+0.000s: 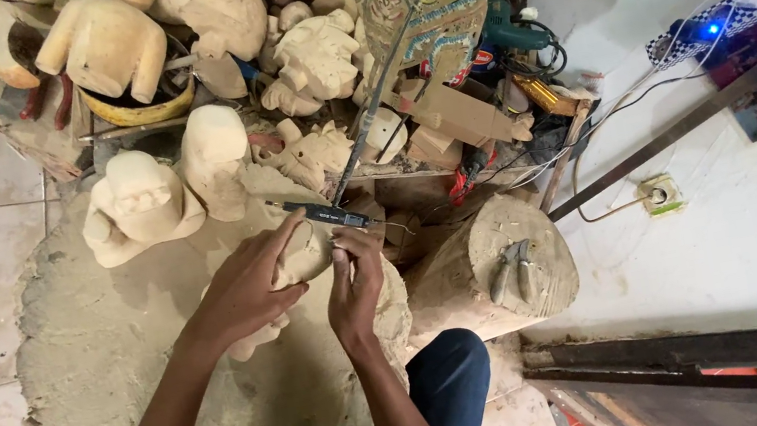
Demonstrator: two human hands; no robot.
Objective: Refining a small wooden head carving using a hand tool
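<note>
Carving a small figure on the stump, tool in my right fingers.

Far left, rough-cut figures (139, 202) stand at the stump (122, 385) edge, blocked out but plain. My left hand (244, 290) wraps the pale carving (304, 255), fingers curled around it, pinning it to the stump top. My right hand (354, 283) pinches the dark tool (323, 214) narrow, tip toward the piece. The carving looks shaped in the round; surface detail I cannot tell, so I judge it mid-work, with finishing left. Right of that, pliers (512, 268) lie on a smaller log (499, 270); further right, cables and a wall socket (659, 195).
</note>
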